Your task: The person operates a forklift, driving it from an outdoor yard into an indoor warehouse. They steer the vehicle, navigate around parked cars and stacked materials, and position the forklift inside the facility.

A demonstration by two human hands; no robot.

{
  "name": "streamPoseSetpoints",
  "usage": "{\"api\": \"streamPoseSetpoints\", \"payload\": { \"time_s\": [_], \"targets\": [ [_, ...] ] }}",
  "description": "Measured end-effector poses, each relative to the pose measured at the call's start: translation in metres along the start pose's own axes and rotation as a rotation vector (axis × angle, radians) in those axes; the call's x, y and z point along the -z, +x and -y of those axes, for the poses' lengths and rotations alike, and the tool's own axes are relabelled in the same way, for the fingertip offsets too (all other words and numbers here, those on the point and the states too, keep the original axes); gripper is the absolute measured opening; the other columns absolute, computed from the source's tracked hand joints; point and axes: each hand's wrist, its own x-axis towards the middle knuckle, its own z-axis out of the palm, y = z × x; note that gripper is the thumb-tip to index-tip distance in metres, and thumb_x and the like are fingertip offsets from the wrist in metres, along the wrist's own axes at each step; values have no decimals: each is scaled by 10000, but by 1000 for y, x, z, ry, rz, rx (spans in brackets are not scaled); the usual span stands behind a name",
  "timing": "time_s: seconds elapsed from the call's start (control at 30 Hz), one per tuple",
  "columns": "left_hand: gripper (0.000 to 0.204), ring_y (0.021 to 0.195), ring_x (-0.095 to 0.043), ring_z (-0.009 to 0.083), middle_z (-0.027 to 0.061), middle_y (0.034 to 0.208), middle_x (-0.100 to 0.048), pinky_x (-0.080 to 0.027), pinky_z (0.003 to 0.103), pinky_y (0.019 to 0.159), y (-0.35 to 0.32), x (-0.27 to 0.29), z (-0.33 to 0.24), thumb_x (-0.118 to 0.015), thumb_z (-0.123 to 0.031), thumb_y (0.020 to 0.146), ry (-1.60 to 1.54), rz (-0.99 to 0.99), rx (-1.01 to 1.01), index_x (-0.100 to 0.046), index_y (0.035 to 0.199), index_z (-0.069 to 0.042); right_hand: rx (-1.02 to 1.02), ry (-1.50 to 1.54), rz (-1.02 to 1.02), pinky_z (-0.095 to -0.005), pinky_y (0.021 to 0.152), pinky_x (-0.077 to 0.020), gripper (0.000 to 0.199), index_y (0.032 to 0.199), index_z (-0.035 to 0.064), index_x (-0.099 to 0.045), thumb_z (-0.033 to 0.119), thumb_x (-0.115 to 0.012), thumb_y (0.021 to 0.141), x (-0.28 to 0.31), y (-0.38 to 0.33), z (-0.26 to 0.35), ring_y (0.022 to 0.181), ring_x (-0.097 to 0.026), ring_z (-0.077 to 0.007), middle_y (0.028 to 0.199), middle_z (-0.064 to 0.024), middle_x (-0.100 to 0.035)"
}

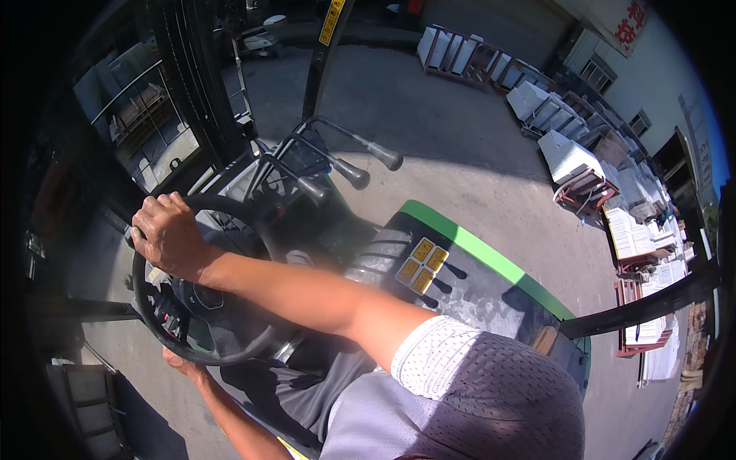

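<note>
My right arm reaches across in front of me, and my right hand (170,234) is closed on the upper left rim of a black steering wheel (264,345). The knuckles face up and the fingers curl over the rim. Below the wheel's lower left edge is my left hand (182,363), partly hidden behind the rim, so how its fingers lie does not show. Right of the wheel stand several control levers with dark knobs (353,175), which neither hand touches. A dashboard (201,297) shows through the wheel.
I sit in a forklift with a green-edged side cover (491,261) bearing yellow warning stickers (422,266). A dark mast (195,84) rises ahead, and a black post (652,299) crosses at right. White slabs on reddish racks (586,188) line the yard's right side.
</note>
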Motion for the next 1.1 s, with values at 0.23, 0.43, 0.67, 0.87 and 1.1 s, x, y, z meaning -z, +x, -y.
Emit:
{"api": "streamPoseSetpoints", "payload": {
  "time_s": [0.23,0.43,0.67,0.87,1.1],
  "targets": [
    [320,886,-733,279,146,995,-769,-558,394,806,0,31,21,-647,-208,950,90,0,-66,-722,1114,56,-114,23,-19,-421,824,-486,120,841,58,-664,157,-732,850,23,-10,-19,858,-641,-296,890,-108,-635],
    [206,678,-658,225,91,805,-734,-517,382,657,-33,16,-84,-656,-214,937,5,-67,149,-710,906,-17,-158,-35,90,-395,827,-524,85,944,45,-676,123,-689,911,148,-43,-25,882,-668,-306,942,-108,-667],
    [317,673,-705,326,156,754,-725,-569,437,659,-51,-171,-245,-616,-285,962,186,-337,358,-710,756,-63,-332,-223,265,-364,852,-558,278,1062,10,-728,272,-660,996,334,-31,-153,907,-705,-279,1019,-128,-737],
    [413,726,-729,406,218,763,-722,-601,485,723,-47,-202,-272,-543,-303,1013,123,-375,531,-721,755,-35,-225,-340,243,-332,887,-564,374,1121,0,-764,346,-652,1034,342,-16,-211,970,-726,-261,1057,-119,-775],
    [409,742,-750,347,164,773,-747,-614,453,754,-42,-209,-273,-544,-311,1017,208,-318,558,-748,748,-80,-288,-296,250,-319,927,-549,436,1139,44,-779,445,-664,1012,296,31,-251,1045,-721,-255,1129,-94,-775]
  ]
}}
